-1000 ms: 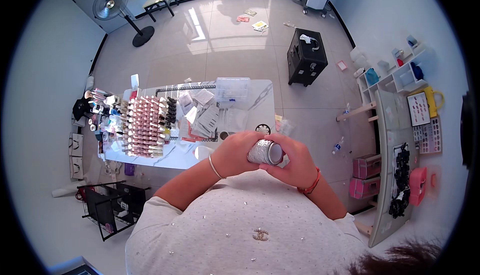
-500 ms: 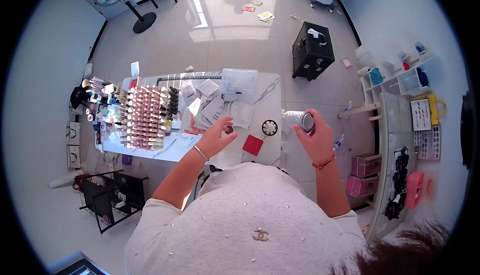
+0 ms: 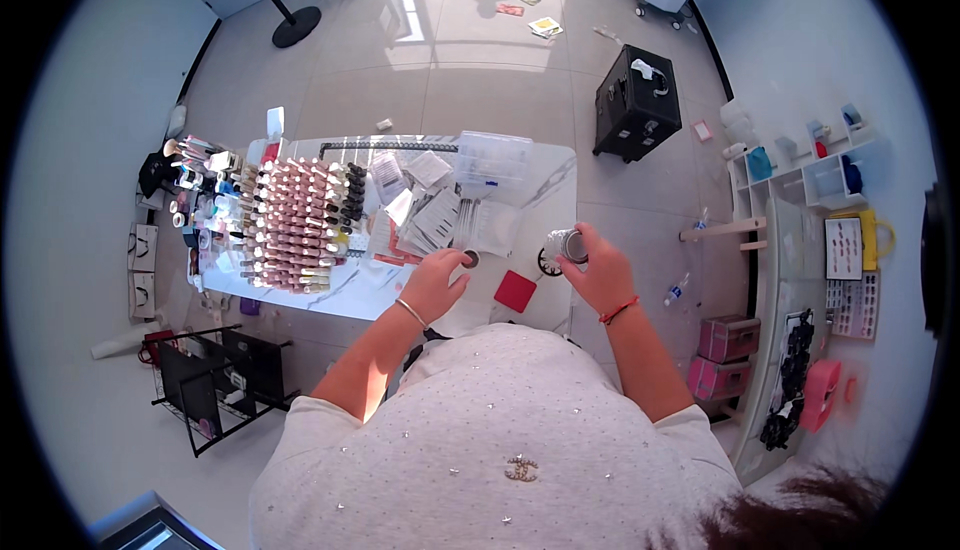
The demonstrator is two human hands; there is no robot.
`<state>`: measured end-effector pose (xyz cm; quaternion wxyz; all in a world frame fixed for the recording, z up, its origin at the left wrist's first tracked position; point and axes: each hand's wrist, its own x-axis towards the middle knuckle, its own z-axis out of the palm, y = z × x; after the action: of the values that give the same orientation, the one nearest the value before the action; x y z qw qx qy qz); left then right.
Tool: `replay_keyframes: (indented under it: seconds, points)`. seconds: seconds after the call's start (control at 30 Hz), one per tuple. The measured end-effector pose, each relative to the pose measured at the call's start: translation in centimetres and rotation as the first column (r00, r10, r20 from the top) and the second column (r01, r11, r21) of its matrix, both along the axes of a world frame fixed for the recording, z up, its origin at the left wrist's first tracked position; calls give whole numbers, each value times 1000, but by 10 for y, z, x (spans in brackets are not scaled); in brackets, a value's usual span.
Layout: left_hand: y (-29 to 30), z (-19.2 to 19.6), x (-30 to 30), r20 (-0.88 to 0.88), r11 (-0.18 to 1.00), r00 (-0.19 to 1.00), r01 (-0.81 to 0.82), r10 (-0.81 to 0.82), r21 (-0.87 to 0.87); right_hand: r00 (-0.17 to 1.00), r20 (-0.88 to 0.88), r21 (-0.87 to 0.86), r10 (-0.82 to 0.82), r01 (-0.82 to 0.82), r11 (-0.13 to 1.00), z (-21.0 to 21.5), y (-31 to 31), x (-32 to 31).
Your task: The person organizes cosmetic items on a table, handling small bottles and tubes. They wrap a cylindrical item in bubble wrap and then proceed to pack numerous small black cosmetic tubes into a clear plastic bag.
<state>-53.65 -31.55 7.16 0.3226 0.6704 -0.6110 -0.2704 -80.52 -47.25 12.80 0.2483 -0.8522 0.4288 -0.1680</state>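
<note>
My right hand (image 3: 606, 278) is closed around a silver, glittery cylindrical container (image 3: 560, 243), held tilted above the table's right edge with its round end toward my palm. Just beneath it, and partly covered by it, lies a round black-and-white patterned disc (image 3: 546, 264). At the table's front middle, my left hand (image 3: 434, 284) pinches a small dark round piece (image 3: 470, 259) between thumb and fingers; whether it is a cap is too small to tell. A red square pad (image 3: 515, 291) rests on the tabletop between my hands.
Rows of pink nail-colour samples (image 3: 295, 220) fill the table's left part. Papers and packets (image 3: 430, 215) lie at its centre, behind them a clear plastic box (image 3: 495, 158). A black wheeled case (image 3: 637, 105) stands on the floor at far right, a black rack (image 3: 215, 385) at left.
My right hand has brought the silver container left, from beyond the table's edge to over the patterned disc. My left hand keeps its pinch and has hardly moved; the whole view has shifted slightly.
</note>
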Motion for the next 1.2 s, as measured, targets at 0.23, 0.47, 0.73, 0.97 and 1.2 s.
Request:
replay_keyframes:
  seconds: [0.23, 0.47, 0.73, 0.97, 1.2]
  points:
    - [6, 1, 10, 136, 1000, 991, 18, -16, -7, 993, -6, -26, 115, -115, 993, -14, -27, 36]
    - [15, -7, 13, 81, 998, 996, -36, 32, 58, 869, -465, 73, 168, -151, 986, -47, -31, 78]
    - [20, -10, 15, 87, 996, 994, -76, 71, 55, 783, -592, 131, 192, -141, 981, -64, -28, 92]
    - [15, -11, 17, 91, 995, 996, -32, 24, 96, 784, -590, 149, 194, -130, 980, -78, -25, 88]
    - [4, -13, 16, 90, 991, 995, 25, -37, 132, 795, -578, 257, 184, -37, 966, -49, -22, 83]
